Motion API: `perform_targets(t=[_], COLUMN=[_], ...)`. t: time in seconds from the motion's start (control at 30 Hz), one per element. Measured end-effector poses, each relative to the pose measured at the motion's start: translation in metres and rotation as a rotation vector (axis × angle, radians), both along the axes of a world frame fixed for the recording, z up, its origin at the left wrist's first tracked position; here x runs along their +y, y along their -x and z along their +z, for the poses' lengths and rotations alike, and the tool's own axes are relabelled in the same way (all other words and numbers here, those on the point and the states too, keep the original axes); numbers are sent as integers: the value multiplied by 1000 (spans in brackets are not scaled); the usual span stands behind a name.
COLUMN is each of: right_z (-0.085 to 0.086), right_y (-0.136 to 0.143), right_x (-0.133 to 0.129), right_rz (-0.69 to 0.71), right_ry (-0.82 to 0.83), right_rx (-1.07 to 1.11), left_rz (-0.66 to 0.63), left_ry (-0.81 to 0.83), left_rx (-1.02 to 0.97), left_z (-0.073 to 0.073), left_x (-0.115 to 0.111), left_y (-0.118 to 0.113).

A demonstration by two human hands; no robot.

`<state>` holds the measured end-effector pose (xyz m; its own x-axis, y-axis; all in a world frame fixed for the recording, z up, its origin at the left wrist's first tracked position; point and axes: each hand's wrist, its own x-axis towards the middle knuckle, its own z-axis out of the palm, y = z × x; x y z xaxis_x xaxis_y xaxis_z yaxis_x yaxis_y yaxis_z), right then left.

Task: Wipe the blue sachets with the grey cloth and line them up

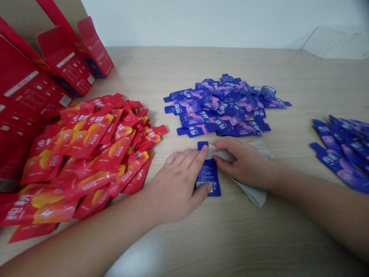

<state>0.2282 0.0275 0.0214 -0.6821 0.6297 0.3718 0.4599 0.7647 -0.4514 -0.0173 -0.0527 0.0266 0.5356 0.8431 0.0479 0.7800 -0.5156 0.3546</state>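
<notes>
A single blue sachet (211, 174) lies flat on the table, printed side with a barcode facing up and its narrow neck pointing away from me. My left hand (180, 184) presses on its left edge, fingers stretched out and thumb near the barcode. In my right hand (245, 163) is a folded white cloth or tissue (252, 190), pinched between thumb and fingers. One corner of it touches the upper part of the sachet, near my left fingertips. The rest of the cloth spreads out under my right hand.
A heap of red and orange sachets (95, 150) lies on the left, beside standing red boxes (65, 65). Behind my hands is a spread pile of blue sachets (219, 104); more blue sachets (343, 150) lie at the right edge. A white wall (201, 23) bounds the table.
</notes>
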Motion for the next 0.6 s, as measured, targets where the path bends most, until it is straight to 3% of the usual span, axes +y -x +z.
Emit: perform_targets(t=[0.1, 0.27, 0.33, 0.6], right_z=[4, 9, 8, 1], right_y=[-3, 6, 12, 9], right_x=[-10, -28, -29, 2], right_rz=[1, 304, 353, 176], right_ry=[14, 155, 162, 45], right_rx=[79, -16, -63, -104], left_rz=[15, 45, 50, 32], left_ry=[1, 82, 110, 143], left_rx=[34, 61, 59, 91], left_z=[-5, -4, -2, 2], left_x=[1, 4, 5, 2], left_y=[0, -1, -1, -3])
